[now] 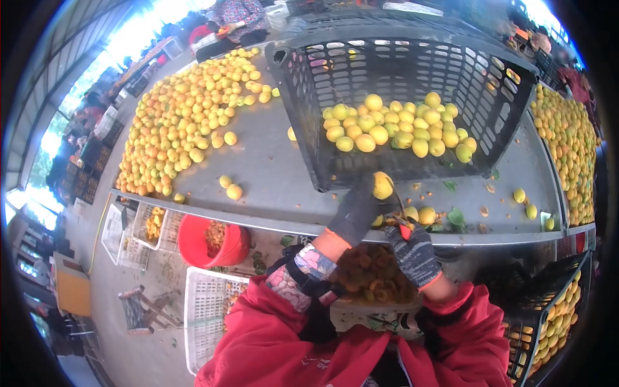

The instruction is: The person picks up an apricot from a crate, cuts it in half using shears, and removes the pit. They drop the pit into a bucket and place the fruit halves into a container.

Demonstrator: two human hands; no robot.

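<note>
My left hand [356, 211], in a dark glove, is closed around a yellow apricot [382, 184] above the table's near edge. Just to its right, my right hand [416, 255], in a grey knit glove, grips a small tool with a red handle [405, 230]. A thin dark part of the tool reaches up toward the fruit; its exact shape is hard to make out. A few loose apricots [426, 215] lie beside the hands. Behind them a black plastic crate [306, 109] tilts toward me, with many apricots [379, 134] inside.
A large heap of apricots [187, 116] covers the table's left side, another pile [564, 151] the far right. Below the edge are a red bucket [193, 245], white baskets [200, 322], a container of dark pieces [374, 274] and a filled black crate [541, 316]. A small stool [145, 309] stands left.
</note>
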